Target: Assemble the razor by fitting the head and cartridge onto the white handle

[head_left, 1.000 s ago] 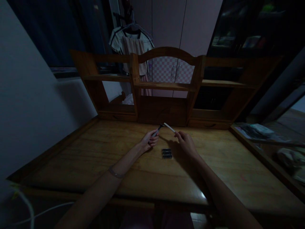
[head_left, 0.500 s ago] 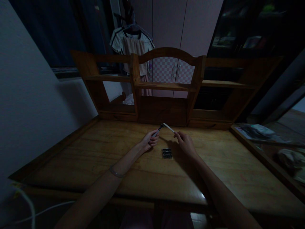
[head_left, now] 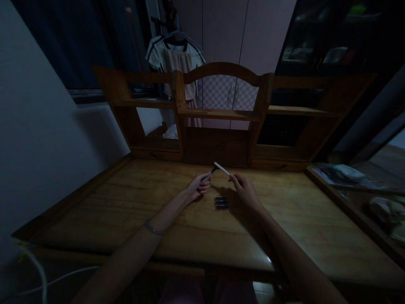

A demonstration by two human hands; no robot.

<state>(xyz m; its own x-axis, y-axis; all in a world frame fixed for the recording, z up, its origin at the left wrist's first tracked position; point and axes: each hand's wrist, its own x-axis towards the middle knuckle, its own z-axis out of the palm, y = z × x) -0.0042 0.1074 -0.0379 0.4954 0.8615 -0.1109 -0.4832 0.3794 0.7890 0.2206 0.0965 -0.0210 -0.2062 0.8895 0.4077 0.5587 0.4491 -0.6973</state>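
Observation:
My left hand (head_left: 199, 187) is closed round the grey handle of a razor (head_left: 207, 177), its dark head pointing up and to the right. Between the fingers of my right hand (head_left: 244, 188) is a slim white toothbrush-like stick (head_left: 223, 169). The stick's far end lies over the razor's head and seems to touch it; bristles are too small to make out. Below the hands, a small clear pack of dark razor cartridges (head_left: 221, 203) rests on the wooden desk (head_left: 152, 202).
A wooden shelf unit (head_left: 218, 114) rises along the desk's back edge. At the right, a lower surface holds plastic-wrapped items (head_left: 348, 173). A white cable (head_left: 39, 270) hangs at the lower left, beside the wall (head_left: 47, 139).
My right hand has shifted slightly left with the white stick, whose tip now reaches further over the razor's head. My left hand stays almost still.

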